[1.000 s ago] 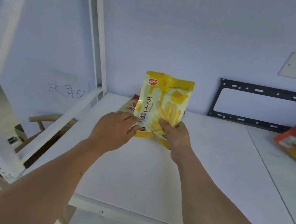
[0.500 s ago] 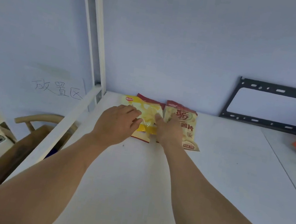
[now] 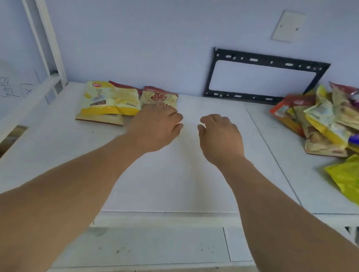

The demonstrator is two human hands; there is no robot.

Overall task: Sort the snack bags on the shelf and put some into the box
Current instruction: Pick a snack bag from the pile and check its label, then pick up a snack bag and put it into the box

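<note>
Yellow snack bag (image 3: 109,102) now released flat on shelf (image 3: 167,180), left hand (image 3: 155,127) and right hand (image 3: 219,138) withdrawn, loosely curled, empty

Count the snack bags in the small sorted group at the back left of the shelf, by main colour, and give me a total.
Yellow bags: 1, the yellow bag on top.
Red-topped bags: 2, the red-topped bag under it and the red-lettered bag beside it.
Total: 3.

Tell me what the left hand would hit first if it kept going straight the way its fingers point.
Probably the tan snack bag with red characters: the left hand already overlaps its near edge, fingers toward the wall. Whether they touch the bag or hover above it cannot be told.
</note>
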